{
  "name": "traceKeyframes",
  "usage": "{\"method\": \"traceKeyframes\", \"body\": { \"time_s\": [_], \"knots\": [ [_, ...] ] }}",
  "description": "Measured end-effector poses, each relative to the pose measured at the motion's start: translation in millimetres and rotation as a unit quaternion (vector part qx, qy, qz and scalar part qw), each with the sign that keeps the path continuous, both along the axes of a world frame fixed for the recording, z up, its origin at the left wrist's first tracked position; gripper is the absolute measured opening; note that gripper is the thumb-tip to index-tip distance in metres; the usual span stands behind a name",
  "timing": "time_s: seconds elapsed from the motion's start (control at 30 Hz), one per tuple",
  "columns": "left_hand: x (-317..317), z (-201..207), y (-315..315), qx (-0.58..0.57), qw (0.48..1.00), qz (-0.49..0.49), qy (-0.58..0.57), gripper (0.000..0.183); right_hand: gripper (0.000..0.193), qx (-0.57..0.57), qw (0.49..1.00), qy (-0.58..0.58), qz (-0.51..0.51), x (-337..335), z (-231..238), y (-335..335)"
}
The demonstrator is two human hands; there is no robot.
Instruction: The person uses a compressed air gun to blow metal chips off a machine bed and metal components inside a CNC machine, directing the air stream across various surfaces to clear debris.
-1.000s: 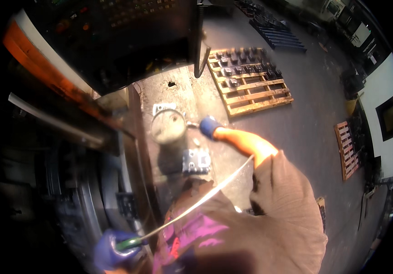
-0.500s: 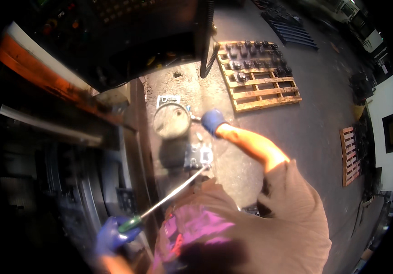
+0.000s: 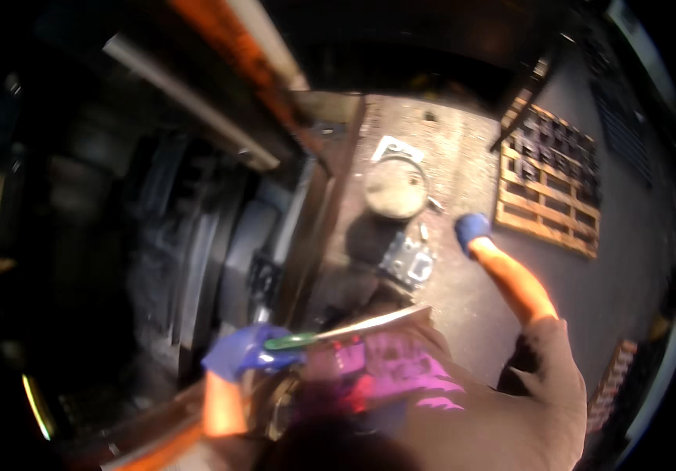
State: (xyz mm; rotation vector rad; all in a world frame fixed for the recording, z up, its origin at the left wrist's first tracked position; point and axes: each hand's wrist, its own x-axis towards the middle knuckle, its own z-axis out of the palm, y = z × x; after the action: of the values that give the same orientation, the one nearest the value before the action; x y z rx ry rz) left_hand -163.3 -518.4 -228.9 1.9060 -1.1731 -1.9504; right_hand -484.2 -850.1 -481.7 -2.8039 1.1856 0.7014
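Observation:
My left hand [image 3: 250,353], in a blue glove, is closed around the green handle of a long tool [image 3: 369,323]. The tool's slim, pale metal shaft points right across the front of my body; motion blur hides its tip shape. My right hand [image 3: 473,229], also blue-gloved, is out to the right with its fingers curled in; anything inside it is hidden. Between it and a round drum-like container [image 3: 394,188] lies a small shiny metal piece [image 3: 435,204]. Nearer to me lies a grey metal part [image 3: 409,261] with a bright face, a small pale piece [image 3: 424,232] beside it.
A flat pale part [image 3: 398,149] lies behind the drum. On the floor at far right, a wooden pallet [image 3: 546,206] carries several dark parts. A dark machine with an orange-edged frame [image 3: 224,39] and metal rails [image 3: 197,267] fills the left side. Another slatted pallet [image 3: 613,385] stands lower right.
My view has turned, shifting the scene rightward. My left hand has raised the green-handled tool, and its shaft has swung away from the grey part toward my body. My right hand has drawn away from the drum.

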Motion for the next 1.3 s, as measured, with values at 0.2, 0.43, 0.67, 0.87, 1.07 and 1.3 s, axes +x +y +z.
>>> {"method": "traceKeyframes", "body": {
  "time_s": [0.2,0.43,0.67,0.87,1.07,1.3],
  "knots": [
    [13,-51,14,-0.362,0.931,0.035,0.038,0.031,0.040,0.041,0.993,-0.054,-0.100,44,-11,25],
    [2,-107,-2,-0.531,0.720,0.446,0.006,0.029,0.082,0.315,0.726,-0.612,-0.011,182,100,151],
    [9,-113,-8,-0.248,0.468,0.765,0.366,0.040,0.093,0.386,0.760,-0.468,0.233,258,163,215],
    [5,-192,24,-0.153,0.590,0.775,0.168,0.039,0.075,0.441,0.779,-0.383,0.227,256,86,255],
    [31,-236,49,-0.069,0.711,0.633,0.298,0.039,0.065,0.431,0.894,-0.111,0.056,261,42,250],
    [48,-384,169,-0.092,0.794,0.582,-0.149,0.023,0.050,0.369,0.923,-0.003,0.111,211,7,191]
  ]
}}
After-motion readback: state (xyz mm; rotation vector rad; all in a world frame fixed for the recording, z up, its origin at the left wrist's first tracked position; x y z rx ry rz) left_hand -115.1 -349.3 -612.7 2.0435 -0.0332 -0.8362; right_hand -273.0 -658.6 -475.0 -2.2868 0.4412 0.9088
